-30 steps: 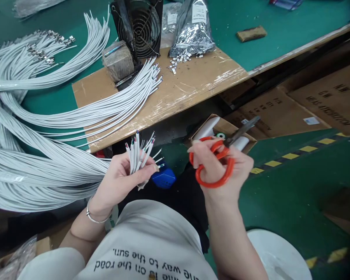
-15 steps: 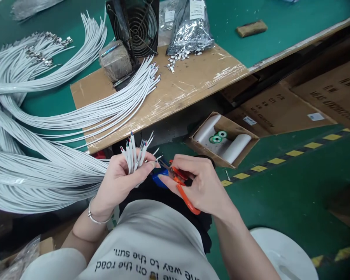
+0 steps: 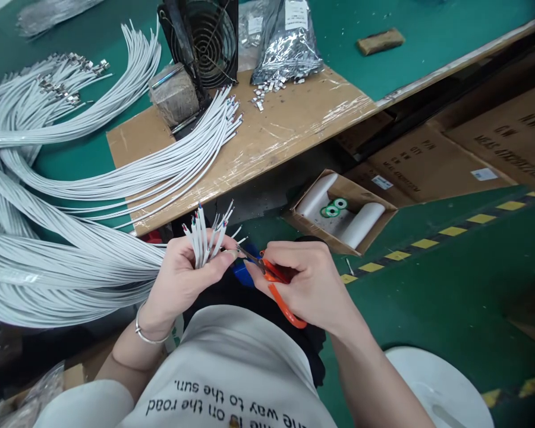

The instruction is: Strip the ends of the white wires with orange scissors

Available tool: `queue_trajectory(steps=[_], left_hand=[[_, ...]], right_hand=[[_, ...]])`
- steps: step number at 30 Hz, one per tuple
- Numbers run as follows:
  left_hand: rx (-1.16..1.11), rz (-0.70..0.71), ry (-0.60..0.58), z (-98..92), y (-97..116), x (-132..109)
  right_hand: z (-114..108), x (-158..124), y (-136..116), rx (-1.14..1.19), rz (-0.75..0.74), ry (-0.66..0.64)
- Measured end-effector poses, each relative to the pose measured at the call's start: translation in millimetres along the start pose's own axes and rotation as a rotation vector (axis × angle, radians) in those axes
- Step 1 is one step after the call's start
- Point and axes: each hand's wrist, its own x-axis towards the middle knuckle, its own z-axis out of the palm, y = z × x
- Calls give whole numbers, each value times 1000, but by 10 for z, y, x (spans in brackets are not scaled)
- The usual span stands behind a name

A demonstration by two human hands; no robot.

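My right hand (image 3: 307,285) has swung the scissors (image 3: 271,279) in; blades now meet the cable ends (image 3: 207,235) gripped in my left hand (image 3: 182,276).

Counted items: two hands, left hand (image 3: 182,279) and right hand (image 3: 310,285); one pair of orange-handled scissors (image 3: 279,288); one fan (image 3: 200,38); one open carton (image 3: 341,211) containing two white rolls (image 3: 363,224) and two green rings (image 3: 334,208); one bracelet (image 3: 145,333). White cables (image 3: 71,261) too numerous to count.

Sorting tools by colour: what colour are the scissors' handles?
Orange, on the scissors in the right hand; head view.
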Motion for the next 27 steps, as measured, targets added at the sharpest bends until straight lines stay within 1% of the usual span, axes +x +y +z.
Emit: queue_trajectory(steps=[5, 7, 11, 13, 16, 19, 23, 27], left_hand=[[-23, 9, -17, 0, 16, 3], [-32, 4, -29, -1, 25, 3], [-86, -82, -39, -4, 31, -2], [-110, -120, -41, -14, 22, -5], [-135, -129, -54, -46, -1, -7], [-153, -126, -89, -86, -21, -1], [-187, -134, -130, -112, -16, 10], [-194, -146, -142, -106, -3, 20]], right_hand=[[31, -4, 11, -32, -55, 60], [46, -2, 24, -20, -54, 96], [64, 13, 51, 50, 2, 223], [64, 22, 60, 88, 51, 263], [64, 32, 66, 145, 111, 273], [78, 43, 63, 189, 136, 276], [106, 64, 55, 212, 130, 309], [122, 67, 74, 242, 130, 323]])
